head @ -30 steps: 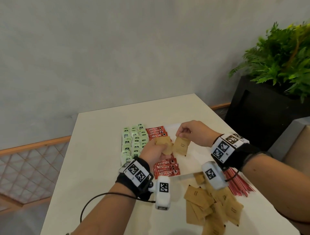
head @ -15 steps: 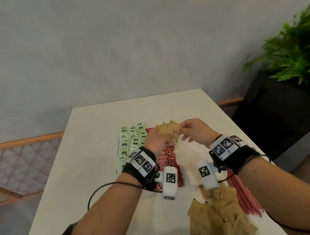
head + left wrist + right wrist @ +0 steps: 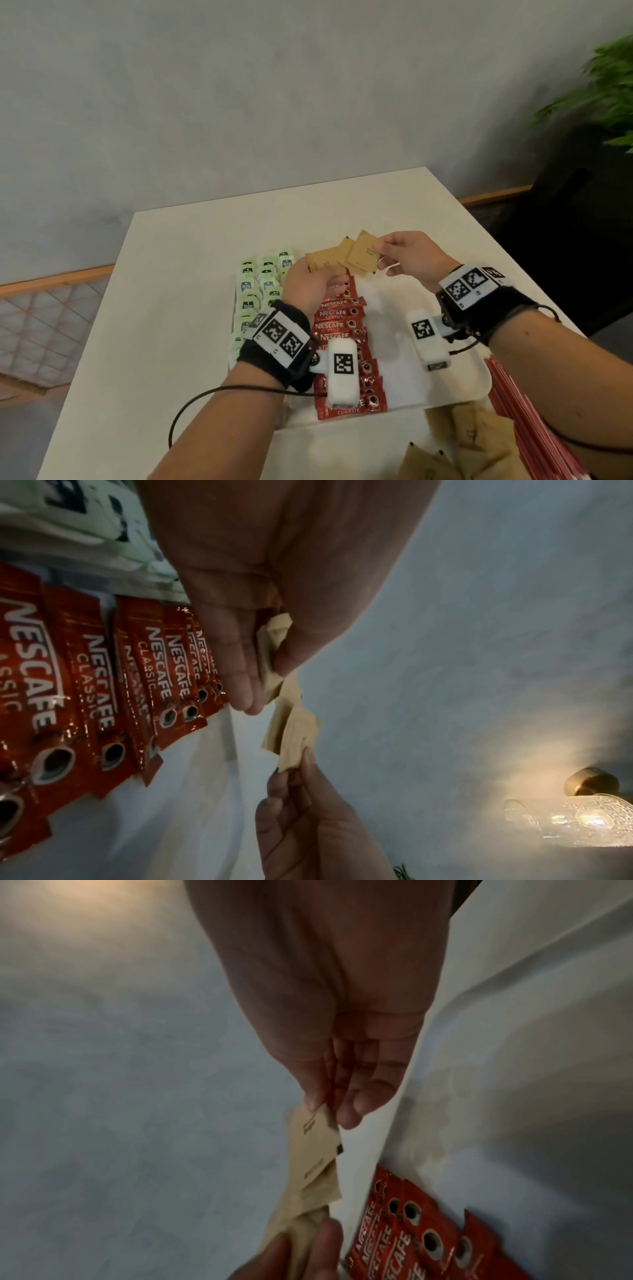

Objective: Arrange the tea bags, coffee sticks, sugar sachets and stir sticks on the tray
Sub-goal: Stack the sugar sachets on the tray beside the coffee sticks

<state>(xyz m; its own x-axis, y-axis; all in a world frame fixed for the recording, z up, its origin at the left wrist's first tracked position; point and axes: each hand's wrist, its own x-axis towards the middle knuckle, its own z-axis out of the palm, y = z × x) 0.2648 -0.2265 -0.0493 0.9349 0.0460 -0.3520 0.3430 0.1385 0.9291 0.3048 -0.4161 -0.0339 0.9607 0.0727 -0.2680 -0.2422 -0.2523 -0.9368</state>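
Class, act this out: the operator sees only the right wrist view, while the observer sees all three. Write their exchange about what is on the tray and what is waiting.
Operator: My view shows held sachets above coffee sticks. Are tea bags placed?
Observer: Yes. Green tea bags lie in rows on the tray, left of the coffee sticks.
Operator: Are more sachets waiting?
Observer: A loose pile lies off the tray, on the table nearest the person.

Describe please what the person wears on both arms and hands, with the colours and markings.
Both hands are bare: left hand, right hand. Each wrist carries a black wristband topped by a white plate with square black-and-white markers. A white rounded camera unit, bearing one such marker, hangs under each wrist. Thin black cables run back along the forearms. No sleeves show.
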